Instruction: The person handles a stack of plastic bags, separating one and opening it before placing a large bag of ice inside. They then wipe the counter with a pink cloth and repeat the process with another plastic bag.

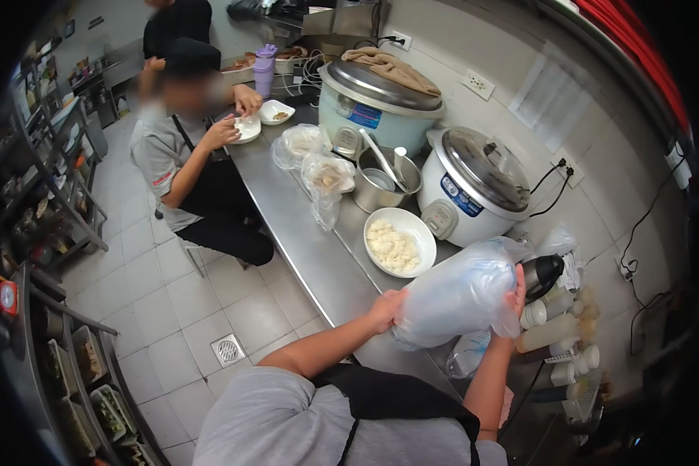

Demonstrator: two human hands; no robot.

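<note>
1. A clear plastic bag [460, 293] is gripped at both ends by the left hand [386, 309] and right hand [516, 289], above the steel counter's [311, 256] front edge.
2. A white bowl [400, 241] of what may be rice is set mid-counter.

No wording is showing legibly: blue labels are sitting on the rice cooker [474, 186] and the larger cooker [377, 105], far beyond the fingers [518, 283], both blurred.

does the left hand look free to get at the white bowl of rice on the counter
Probably not yet: the left hand and right hand both grip the clear plastic bag. The white bowl sits close by, uncovered, with nothing between.
</note>
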